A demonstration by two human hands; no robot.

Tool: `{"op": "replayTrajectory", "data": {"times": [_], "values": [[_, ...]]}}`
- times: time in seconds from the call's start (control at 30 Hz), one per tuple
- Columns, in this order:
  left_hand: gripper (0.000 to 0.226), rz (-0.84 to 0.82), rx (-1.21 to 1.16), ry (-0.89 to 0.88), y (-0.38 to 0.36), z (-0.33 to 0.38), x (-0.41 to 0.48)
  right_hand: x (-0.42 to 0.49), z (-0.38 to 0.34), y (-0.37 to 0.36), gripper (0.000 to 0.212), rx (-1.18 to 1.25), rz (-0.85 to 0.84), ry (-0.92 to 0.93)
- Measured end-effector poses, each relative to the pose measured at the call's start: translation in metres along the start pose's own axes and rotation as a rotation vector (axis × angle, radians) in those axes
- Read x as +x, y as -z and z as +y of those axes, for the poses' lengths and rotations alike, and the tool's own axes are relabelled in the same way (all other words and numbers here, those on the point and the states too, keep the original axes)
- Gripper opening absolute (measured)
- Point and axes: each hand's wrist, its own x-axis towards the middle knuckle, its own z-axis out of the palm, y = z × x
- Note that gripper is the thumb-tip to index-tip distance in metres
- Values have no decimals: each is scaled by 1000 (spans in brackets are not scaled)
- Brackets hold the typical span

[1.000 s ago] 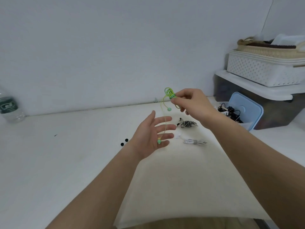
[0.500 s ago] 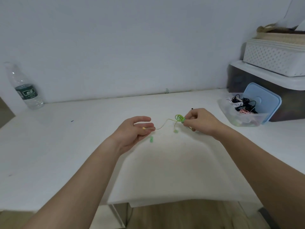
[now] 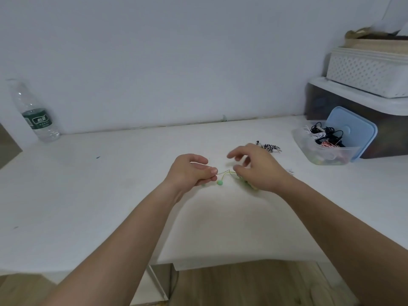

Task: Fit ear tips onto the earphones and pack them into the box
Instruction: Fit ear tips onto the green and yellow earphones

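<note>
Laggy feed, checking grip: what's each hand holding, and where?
Left hand pinches the green earphones by the thin cable near the buds. Right hand covers the coiled end; whether it grips cannot be told.

Reaches both bare forearms forward, wrists converging. Pinches a thin green cord (image 3: 225, 172) between thumb and forefinger of the left hand (image 3: 191, 171), remaining fingers curled under. Holds the right hand (image 3: 260, 171) just beside it, palm down, fingers loosely spread and blurred, forefinger extended toward the left hand; contact with the cord unclear.
</note>
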Motion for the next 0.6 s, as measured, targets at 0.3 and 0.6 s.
{"op": "replayTrajectory", "data": {"times": [0.3,0.6], "values": [[15,-15,90,-53,-12,0,8,10,-14,-27,11,251,4,59],[8,128,270,-136,5,3,23,27,1,-19,18,378,67,-57]]}}
